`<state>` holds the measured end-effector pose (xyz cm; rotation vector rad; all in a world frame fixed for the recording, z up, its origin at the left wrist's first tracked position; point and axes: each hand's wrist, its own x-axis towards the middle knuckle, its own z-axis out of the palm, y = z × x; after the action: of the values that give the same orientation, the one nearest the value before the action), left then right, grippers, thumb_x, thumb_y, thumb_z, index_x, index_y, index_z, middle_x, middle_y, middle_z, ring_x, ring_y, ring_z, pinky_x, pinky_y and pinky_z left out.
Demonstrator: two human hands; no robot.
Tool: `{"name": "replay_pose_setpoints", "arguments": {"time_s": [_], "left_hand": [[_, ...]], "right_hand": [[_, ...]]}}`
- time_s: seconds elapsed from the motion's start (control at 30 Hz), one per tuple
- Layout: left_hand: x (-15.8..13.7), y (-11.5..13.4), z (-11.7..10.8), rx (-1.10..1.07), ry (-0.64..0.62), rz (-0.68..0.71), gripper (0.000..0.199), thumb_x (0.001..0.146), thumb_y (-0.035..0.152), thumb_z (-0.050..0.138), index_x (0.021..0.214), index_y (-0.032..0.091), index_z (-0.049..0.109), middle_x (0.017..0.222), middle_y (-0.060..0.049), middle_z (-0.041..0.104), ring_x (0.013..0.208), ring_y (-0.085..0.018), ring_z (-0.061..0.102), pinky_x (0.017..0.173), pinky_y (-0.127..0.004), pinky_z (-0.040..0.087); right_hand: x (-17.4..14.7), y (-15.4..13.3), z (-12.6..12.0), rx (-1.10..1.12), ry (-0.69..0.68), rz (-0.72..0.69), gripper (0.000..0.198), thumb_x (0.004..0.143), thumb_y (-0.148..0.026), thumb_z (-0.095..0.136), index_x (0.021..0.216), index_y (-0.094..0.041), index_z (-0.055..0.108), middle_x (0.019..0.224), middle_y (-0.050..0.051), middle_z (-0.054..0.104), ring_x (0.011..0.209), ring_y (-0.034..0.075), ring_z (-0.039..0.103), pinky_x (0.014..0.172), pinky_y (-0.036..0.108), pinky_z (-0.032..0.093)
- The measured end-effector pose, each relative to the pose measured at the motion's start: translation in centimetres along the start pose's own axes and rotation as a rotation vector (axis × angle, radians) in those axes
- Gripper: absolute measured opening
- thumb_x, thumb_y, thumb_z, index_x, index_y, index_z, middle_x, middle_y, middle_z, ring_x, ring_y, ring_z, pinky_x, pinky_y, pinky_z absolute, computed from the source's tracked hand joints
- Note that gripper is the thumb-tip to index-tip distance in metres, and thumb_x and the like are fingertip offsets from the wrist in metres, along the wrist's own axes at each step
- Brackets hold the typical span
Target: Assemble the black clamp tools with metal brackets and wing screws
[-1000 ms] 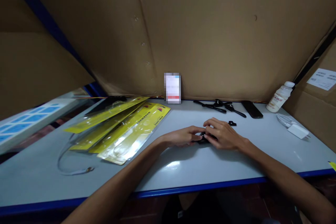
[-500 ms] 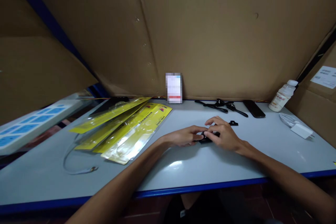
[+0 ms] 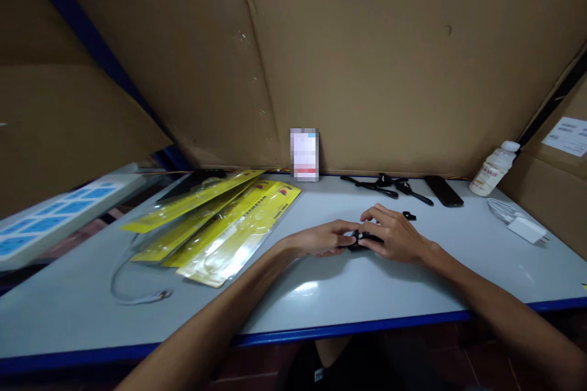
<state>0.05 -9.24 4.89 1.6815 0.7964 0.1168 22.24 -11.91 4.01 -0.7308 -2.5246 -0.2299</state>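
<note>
Between my two hands is a black spokeshave (image 3: 356, 238), low over the table, its ends mostly hidden by my fingers. My left hand (image 3: 320, 239) comes in from the left, with thumb and fingers closed on one side of it. On the other side my right hand (image 3: 394, 233) grips it, fingertips around a small pale spot, perhaps a screw, at its middle. A small flat black metal piece (image 3: 409, 215) lies just behind my right hand. Farther back, more black spokeshaves (image 3: 383, 183) lie crossed over each other.
Yellow blister packs (image 3: 238, 226) fan out at left beside a white cable (image 3: 120, 281). A lit phone (image 3: 304, 154) leans on the cardboard wall (image 3: 367, 61). To the right are a dark phone (image 3: 443, 190), a white bottle (image 3: 493, 170) and a charger (image 3: 527, 228).
My right fingers have shifted slightly on the spokeshave, showing more of its middle. My left hand stays nearly in place.
</note>
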Motion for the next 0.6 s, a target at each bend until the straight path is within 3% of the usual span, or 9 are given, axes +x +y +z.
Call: {"name": "replay_pose_setpoints", "arguments": {"time_s": [0.23, 0.47, 0.6], "left_hand": [[0.2, -0.4, 0.0, -0.02, -0.012, 0.055, 0.043, 0.091, 0.043, 0.054, 0.124, 0.016, 0.056, 0.065, 0.008, 0.027, 0.049, -0.007, 0.022, 0.044, -0.023, 0.014], [0.3, -0.8, 0.0, 0.02, 0.027, -0.004, 0.045, 0.09, 0.045, 0.056, 0.123, 0.015, 0.055, 0.06, 0.009, 0.027, 0.047, -0.007, 0.02, 0.043, -0.023, 0.013], [0.3, -0.9, 0.0, 0.008, 0.032, 0.006, 0.048, 0.09, 0.047, 0.056, 0.127, 0.016, 0.054, 0.06, 0.009, 0.028, 0.047, -0.007, 0.021, 0.043, -0.023, 0.014]], "right_hand": [[0.1, -0.7, 0.9, -0.106, 0.039, 0.041, 0.021, 0.099, -0.023, 0.05, 0.089, -0.014, 0.066, 0.09, 0.009, 0.062, 0.08, 0.019, 0.051, 0.062, 0.03, 0.039], [0.4, -2.1, 2.1, -0.026, 0.018, 0.277, 0.025, 0.096, -0.018, 0.05, 0.076, -0.014, 0.065, 0.076, 0.005, 0.058, 0.071, 0.016, 0.047, 0.064, 0.03, 0.035], [0.2, -1.4, 1.2, 0.084, -0.049, 0.277, 0.015, 0.095, -0.023, 0.056, 0.091, -0.014, 0.067, 0.081, 0.003, 0.06, 0.072, 0.014, 0.05, 0.065, 0.028, 0.036]]}}
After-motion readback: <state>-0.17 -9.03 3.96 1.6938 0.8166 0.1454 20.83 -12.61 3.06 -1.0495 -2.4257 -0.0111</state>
